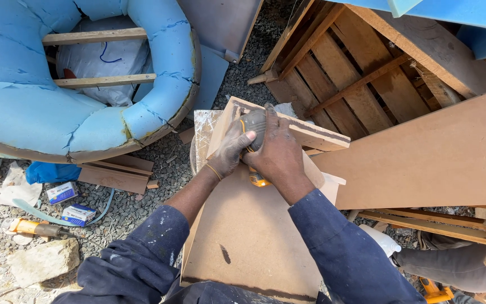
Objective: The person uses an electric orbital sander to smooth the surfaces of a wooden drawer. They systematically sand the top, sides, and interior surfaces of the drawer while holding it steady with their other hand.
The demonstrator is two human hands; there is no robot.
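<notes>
Brown fibreboard panel [254,236] lies across the person's lap, running from 6 o'clock up toward the centre of the head view. At its far end a wooden frame piece [310,134] rests tilted, and a grey-and-yellow power tool [256,126] is pressed on it. The left hand [230,149] has its fingers wrapped over the tool's grey body; the right hand [279,152] overlaps it, fingers closed on the tool.

Risk, as a judgement: nothing visibly clamps the frame piece, so it could skid off the panel toward 2 o'clock; the left fingertips sit close to the working edge.

Room: a large leaning board [423,163] closes 3 o'clock, a slatted wooden frame [355,84] closes 1 o'clock, and a blue foam chair shell [40,107] fills 10 o'clock. Gravel ground [142,208] at 8 o'clock is littered with small boxes [70,204].
</notes>
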